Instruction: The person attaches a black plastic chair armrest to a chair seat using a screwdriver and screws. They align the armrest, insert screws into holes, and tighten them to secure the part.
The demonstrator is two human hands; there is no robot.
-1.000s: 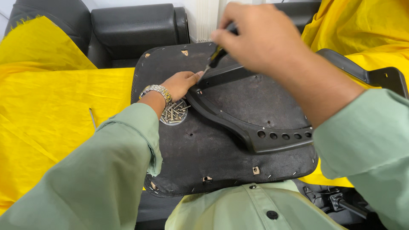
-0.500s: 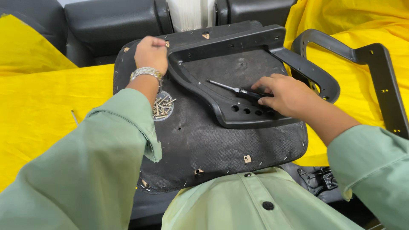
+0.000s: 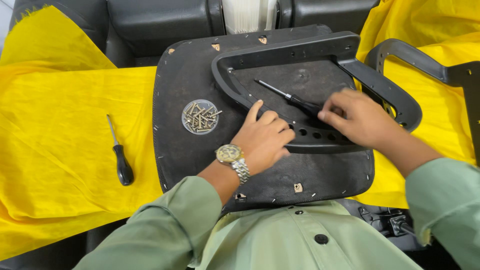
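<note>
A black seat panel (image 3: 185, 155) lies underside up across my lap. On it rests a black plastic armrest bracket (image 3: 300, 50) with a row of holes. My left hand (image 3: 265, 137), with a wristwatch, presses on the bracket's near edge beside the holes. My right hand (image 3: 357, 120) touches the handle of a black screwdriver (image 3: 290, 98) that lies inside the bracket, tip pointing up left. A small round clear dish of screws (image 3: 200, 117) sits on the panel, left of my left hand.
A second black-handled screwdriver (image 3: 119, 155) lies on the yellow cloth (image 3: 60, 130) at the left. Another black armrest bracket (image 3: 430, 67) rests on the cloth at the right. Black cushions (image 3: 160, 20) stand at the back.
The right hand has lowered the screwdriver and laid it flat inside the bracket. The left hand moved from the panel's far left edge down to the bracket's near edge.
</note>
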